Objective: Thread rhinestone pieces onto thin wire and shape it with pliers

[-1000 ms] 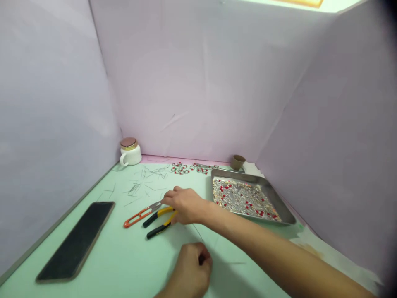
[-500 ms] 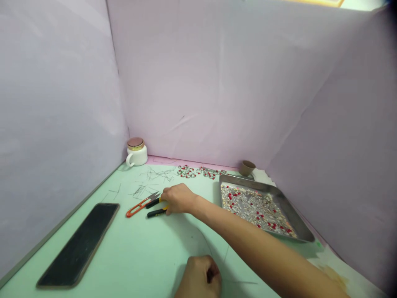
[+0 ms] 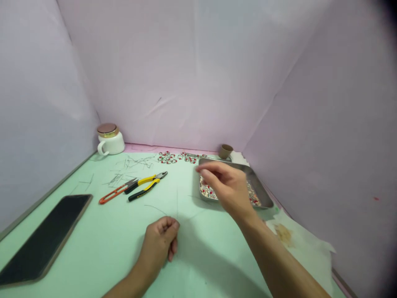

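My left hand [image 3: 161, 240] rests on the green table, fingers pinched on a thin wire [image 3: 177, 201] that stands up from it. My right hand [image 3: 226, 186] hovers in the air over the near left corner of the metal tray [image 3: 263, 194], fingers loosely curled and apart, nothing visible in them. The tray holds many small silver and red beads [image 3: 208, 191]. Yellow-handled pliers [image 3: 147, 186] lie on the table left of the right hand, beside orange thread snips [image 3: 116, 191].
A black phone [image 3: 43, 240] lies at the near left. A white lidded mug [image 3: 110, 140] stands in the back left corner. Finished bead pieces [image 3: 176, 157] and a small brown cup [image 3: 226, 151] sit by the back wall. Loose wire offcuts [image 3: 124, 174] lie scattered. Stained paper [image 3: 297, 244] lies at right.
My right hand let go of the pliers and swung right to above the tray. The pliers now lie on the table. The view shifted, and my left hand shows more.
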Motion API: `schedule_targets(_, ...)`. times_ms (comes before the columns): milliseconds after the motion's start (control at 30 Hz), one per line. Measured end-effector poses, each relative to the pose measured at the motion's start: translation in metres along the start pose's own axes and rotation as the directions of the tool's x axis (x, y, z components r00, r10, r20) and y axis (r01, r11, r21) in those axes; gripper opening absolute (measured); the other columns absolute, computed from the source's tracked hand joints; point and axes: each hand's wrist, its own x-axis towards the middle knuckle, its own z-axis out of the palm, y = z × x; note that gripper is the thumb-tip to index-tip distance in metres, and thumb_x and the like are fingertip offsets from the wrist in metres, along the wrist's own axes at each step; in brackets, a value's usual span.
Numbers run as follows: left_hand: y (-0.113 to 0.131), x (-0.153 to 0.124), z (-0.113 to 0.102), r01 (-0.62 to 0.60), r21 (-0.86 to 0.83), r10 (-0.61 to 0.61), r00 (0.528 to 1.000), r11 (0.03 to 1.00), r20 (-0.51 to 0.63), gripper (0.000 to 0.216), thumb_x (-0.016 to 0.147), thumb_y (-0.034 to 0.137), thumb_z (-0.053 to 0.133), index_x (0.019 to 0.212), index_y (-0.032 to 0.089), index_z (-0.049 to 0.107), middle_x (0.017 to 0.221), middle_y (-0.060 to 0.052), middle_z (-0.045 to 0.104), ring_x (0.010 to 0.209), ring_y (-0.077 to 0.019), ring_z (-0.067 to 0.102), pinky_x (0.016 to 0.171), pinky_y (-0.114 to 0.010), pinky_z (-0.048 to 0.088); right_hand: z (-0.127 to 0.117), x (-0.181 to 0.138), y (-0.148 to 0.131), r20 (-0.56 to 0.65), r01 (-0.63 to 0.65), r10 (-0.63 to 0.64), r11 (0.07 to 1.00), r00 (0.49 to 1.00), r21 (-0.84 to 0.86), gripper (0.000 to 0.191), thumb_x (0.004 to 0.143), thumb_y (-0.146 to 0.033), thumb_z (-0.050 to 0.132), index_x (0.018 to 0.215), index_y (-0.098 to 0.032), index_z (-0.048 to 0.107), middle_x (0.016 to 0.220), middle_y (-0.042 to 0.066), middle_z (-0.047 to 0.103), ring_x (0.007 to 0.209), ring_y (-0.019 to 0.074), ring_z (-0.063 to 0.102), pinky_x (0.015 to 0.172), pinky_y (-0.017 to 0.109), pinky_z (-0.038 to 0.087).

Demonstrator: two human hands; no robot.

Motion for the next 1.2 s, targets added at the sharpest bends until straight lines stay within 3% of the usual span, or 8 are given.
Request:
schedule_targets(67,0.003,-0.001,0.000,0.000,-0.051,-0.002,0.999,0.999,-0.032,0.026,0.067,0.039,0.055,0.058,0.016,0.048,0.033,0.006,0.045,0.025,-0.0045,0.031,0.027,-0.015,0.019,-0.015,-0.035,0.009,-0.113,-0.164,0.178,0.979,0.978,0.123,0.014,0.076,-0.026,0.053,0.076,-0.018,0.064,0.059,0.000,0.059,0.049,0.0108,0.051,0.050,0.024,0.043)
schedule_targets(133,0.005,-0.001,0.001,0.004,-0.074,-0.007,0.999,0.997,-0.049,0.025,0.067,0.037,0.056,0.058,0.016,0.049,0.033,0.006,0.044,0.025,-0.0043,0.030,0.027,-0.015,0.019,-0.017,-0.067,0.024,-0.161,-0.285,0.332,0.923,0.929,0.258,0.014,0.074,-0.029,0.056,0.077,-0.017,0.063,0.067,0.001,0.061,0.046,0.0090,0.050,0.047,0.024,0.042)
schedule_targets(267,0.002,-0.002,0.002,0.017,0.002,-0.017,1.000,1.000,-0.026,0.022,0.070,0.034,0.054,0.060,0.015,0.051,0.032,0.006,0.044,0.025,-0.0039,0.030,0.028,-0.015,0.019,0.004,-0.102,0.051,0.168,-0.622,0.618,0.656,0.768,0.429,0.027,0.067,-0.039,0.062,0.078,-0.014,0.060,0.065,0.002,0.060,0.038,0.0066,0.045,0.038,0.021,0.040)
schedule_targets(367,0.000,-0.003,0.002,0.010,0.092,-0.012,1.000,0.996,0.017,0.021,0.072,0.032,0.054,0.061,0.014,0.052,0.033,0.006,0.045,0.027,-0.0035,0.031,0.029,-0.015,0.022,0.023,-0.106,0.056,0.343,-0.734,0.661,0.509,0.668,0.449,0.032,0.063,-0.041,0.064,0.078,-0.013,0.059,0.065,0.003,0.060,0.039,0.0073,0.046,0.036,0.021,0.040)
schedule_targets(500,0.001,-0.002,0.000,-0.016,0.128,0.002,0.995,0.992,0.104,0.020,0.073,0.030,0.053,0.063,0.013,0.055,0.035,0.005,0.047,0.030,-0.0041,0.035,0.032,-0.015,0.027,0.035,-0.103,0.057,0.355,-0.721,0.634,0.532,0.687,0.445,0.026,0.066,-0.036,0.063,0.062,-0.011,0.057,0.055,0.002,0.058,0.037,0.0067,0.044,0.037,0.021,0.039)
schedule_targets(767,0.002,0.003,-0.003,0.022,0.057,-0.033,0.978,0.998,0.208,0.012,0.072,0.020,0.053,0.079,0.013,0.059,0.056,0.003,0.056,0.033,-0.0039,0.042,0.034,-0.017,0.034,0.034,-0.109,0.062,0.281,-0.680,0.637,0.553,0.718,0.482,0.025,0.068,-0.036,0.062,0.064,-0.012,0.058,0.057,0.002,0.060,0.036,0.0068,0.046,0.039,0.020,0.039)
schedule_targets(1067,0.005,0.000,-0.003,0.013,0.111,-0.035,0.980,0.994,0.198,0.013,0.072,0.022,0.054,0.078,0.012,0.059,0.039,0.006,0.050,0.031,-0.0050,0.039,0.034,-0.016,0.032,0.035,-0.108,0.060,0.271,-0.671,0.633,0.563,0.725,0.482,0.023,0.067,-0.035,0.062,0.065,-0.012,0.058,0.059,0.002,0.060,0.037,0.0067,0.046,0.039,0.021,0.039)
schedule_targets(1200,0.005,0.001,-0.003,0.001,0.144,-0.030,0.979,0.990,0.201,0.017,0.074,0.027,0.052,0.065,0.013,0.056,0.037,0.005,0.049,0.031,-0.0053,0.038,0.033,-0.017,0.031,0.034,-0.109,0.059,0.277,-0.662,0.611,0.600,0.741,0.449,0.022,0.069,-0.033,0.060,0.064,-0.011,0.058,0.059,0.003,0.060,0.038,0.0069,0.046,0.041,0.021,0.038)
